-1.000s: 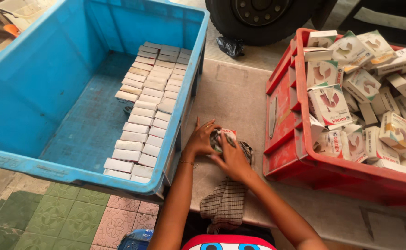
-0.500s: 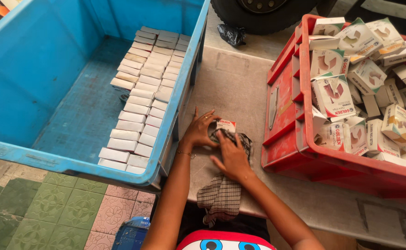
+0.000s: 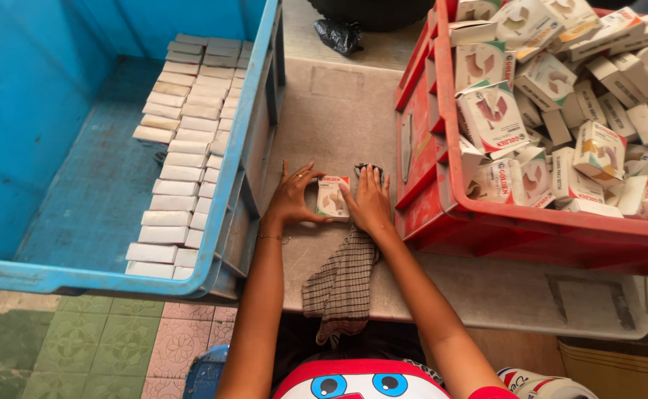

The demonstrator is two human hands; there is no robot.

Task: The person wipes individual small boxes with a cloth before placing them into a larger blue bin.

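Rough concrete slab (image 3: 353,111) bears a checked cloth (image 3: 342,277), where left hand (image 3: 292,198) and right hand (image 3: 370,203) clasp a glossy rectangular carton (image 3: 333,197).

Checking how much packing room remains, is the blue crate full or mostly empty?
Mostly empty. The blue crate holds rows of white boxes only along its right side; the rest of its floor is bare.

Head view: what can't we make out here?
- Small box: the left hand and right hand cover its side edges.
- Checked cloth: its upper end is hidden under the right hand.
- Red crate: cut off by the top and right edges.
- Blue crate: cut off by the top and left edges.
- Black bag: contents not visible.
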